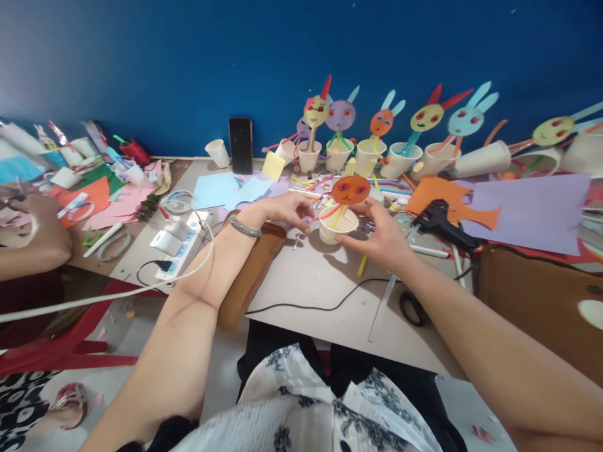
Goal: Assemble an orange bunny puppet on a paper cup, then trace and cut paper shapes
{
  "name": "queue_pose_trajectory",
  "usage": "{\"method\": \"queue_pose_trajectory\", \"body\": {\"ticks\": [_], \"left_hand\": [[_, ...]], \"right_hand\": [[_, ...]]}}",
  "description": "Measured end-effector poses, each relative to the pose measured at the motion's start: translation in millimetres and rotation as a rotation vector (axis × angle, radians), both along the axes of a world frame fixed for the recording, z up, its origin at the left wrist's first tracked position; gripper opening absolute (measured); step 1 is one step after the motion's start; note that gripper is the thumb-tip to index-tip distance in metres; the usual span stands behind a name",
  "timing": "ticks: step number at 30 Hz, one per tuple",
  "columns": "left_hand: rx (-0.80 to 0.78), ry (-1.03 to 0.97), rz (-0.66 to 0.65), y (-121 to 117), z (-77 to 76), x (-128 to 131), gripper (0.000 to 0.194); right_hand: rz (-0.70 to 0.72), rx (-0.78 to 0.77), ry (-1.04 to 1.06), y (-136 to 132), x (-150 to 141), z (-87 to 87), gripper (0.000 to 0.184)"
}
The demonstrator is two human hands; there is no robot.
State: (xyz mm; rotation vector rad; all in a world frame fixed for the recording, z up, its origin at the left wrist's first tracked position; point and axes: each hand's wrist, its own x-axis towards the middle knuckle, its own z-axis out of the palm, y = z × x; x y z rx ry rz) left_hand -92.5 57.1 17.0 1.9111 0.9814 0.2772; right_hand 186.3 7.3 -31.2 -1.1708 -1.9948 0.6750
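A: What are the hands doing?

B: The left hand [294, 212] is just left of the paper cup [330, 233], its thumb and fingers parted and loosely curved. The right hand [377, 231] is spread at the cup's other side, thumb by the lower wall; I can't tell whether it grips.

A: And the cup?

B: Upright on the desk [301, 282], between the hands. An orange face [351, 190] with yellow ears [350, 166] rises above its rim on a yellow stem [338, 218].

A: What's nearby?

B: A long brown object [254, 270] lies beneath the left forearm, with a white power strip [188, 245] further left. Beyond the right hand is a black glue gun [445, 223], next to a purple sheet [537, 210].

A: Further out?

B: Behind, several cups carry more paper faces, one of them pale blue [465, 119]. A dark phone [241, 145] stands upright near the blue wall [282, 56]. At far left, another person's hand [31, 216] is over the desk.
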Motion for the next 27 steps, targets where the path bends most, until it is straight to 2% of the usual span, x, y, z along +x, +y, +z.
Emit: {"method": "queue_pose_trajectory", "body": {"ticks": [6,11,15,19,22,27], "left_hand": [[0.010,0.001,-0.029,0,1.6,-1,0.024],[0.046,0.001,-0.003,-1,-1.0,1,0.029],[0.034,-0.002,-0.002,-2,-3.1,1,0.024],[0.016,0.010,-0.016,-2,-3.7,-1,0.027],[0.049,-0.032,-0.045,0,-5.0,0,0.044],[0.140,-0.008,0.052,-1,-8.5,6,0.090]], "right_hand": [[0.009,-0.004,-0.002,1,2,-2.5,0.092],[0.000,0.005,0.012,1,0,-1.5,0.090],[0.028,0.025,0.044,1,0,0.3,0.086],[0.032,0.040,0.067,2,0,-0.8,0.086],[0.039,0.058,0.085,3,1,-0.5,0.084],[0.063,0.065,0.114,1,-2,3.2,0.086]]}}
